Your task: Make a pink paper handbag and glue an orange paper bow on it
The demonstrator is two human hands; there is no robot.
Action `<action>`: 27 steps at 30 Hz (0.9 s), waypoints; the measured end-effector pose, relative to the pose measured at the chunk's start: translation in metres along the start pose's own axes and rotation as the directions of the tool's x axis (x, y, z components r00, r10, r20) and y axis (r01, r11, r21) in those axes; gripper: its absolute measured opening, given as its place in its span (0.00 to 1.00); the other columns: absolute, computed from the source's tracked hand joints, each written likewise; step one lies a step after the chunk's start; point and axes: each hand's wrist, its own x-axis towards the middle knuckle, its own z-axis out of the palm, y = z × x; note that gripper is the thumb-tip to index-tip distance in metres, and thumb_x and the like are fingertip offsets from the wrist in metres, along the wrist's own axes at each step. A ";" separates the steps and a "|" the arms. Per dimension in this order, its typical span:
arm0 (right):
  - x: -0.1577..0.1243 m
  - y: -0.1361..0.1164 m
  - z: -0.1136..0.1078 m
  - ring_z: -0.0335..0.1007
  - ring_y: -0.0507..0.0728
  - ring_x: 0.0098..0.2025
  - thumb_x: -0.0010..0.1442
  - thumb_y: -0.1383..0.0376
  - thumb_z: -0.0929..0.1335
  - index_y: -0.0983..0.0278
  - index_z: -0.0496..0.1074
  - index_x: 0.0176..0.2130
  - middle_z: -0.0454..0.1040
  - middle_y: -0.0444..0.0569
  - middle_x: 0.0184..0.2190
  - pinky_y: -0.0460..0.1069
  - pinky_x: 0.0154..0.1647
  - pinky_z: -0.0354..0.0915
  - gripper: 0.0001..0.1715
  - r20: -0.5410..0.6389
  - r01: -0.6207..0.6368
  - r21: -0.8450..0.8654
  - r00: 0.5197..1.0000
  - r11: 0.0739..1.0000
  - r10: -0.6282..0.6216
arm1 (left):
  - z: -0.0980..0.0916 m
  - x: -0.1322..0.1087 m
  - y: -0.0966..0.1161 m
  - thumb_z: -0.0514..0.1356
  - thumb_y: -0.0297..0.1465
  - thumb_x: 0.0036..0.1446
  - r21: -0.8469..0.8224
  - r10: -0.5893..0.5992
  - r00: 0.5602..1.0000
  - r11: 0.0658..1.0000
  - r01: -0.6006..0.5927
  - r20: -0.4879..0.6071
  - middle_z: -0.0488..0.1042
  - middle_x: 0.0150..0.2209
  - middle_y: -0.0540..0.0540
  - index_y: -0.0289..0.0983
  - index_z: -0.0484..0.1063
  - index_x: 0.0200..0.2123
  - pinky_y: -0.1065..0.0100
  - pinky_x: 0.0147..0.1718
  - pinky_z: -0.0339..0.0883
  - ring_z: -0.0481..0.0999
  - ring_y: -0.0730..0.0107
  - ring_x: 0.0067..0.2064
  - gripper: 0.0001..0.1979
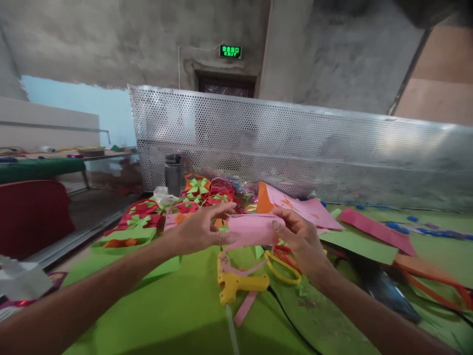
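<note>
A small pink felt bag (253, 230) is held up in front of me, with a narrow looped strap hanging below it. My right hand (299, 236) pinches its right end, thumb on the near face. At the left end, my left hand (199, 224) has its thumb below and fingers above, closed loosely about the edge. Just under the bag lies a yellow glue gun (240, 283) with a clear glue stick (232, 329) in its rear end. Beside the gun is a pink felt strip (245, 308). Yellow-handled scissors (283, 268) rest near my right wrist.
Red bags with green bows (140, 219) are heaped at the back left near a grey bottle (173, 175). Pink felt sheets (314, 209) and an orange strap (432, 286) lie to the right. A black cord (291, 323) crosses the front; a perforated metal panel (295, 143) stands behind.
</note>
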 end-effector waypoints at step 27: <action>-0.045 0.020 -0.013 0.61 0.62 0.56 0.56 0.70 0.63 0.61 0.70 0.43 0.76 0.50 0.41 0.60 0.52 0.64 0.14 0.683 0.932 -0.361 0.284 0.028 -0.673 | 0.043 -0.053 -0.014 0.59 0.42 0.51 -0.858 -0.417 0.884 0.355 0.371 0.210 0.73 0.41 0.43 0.38 0.68 0.42 0.70 0.26 0.69 0.75 0.66 0.36 0.18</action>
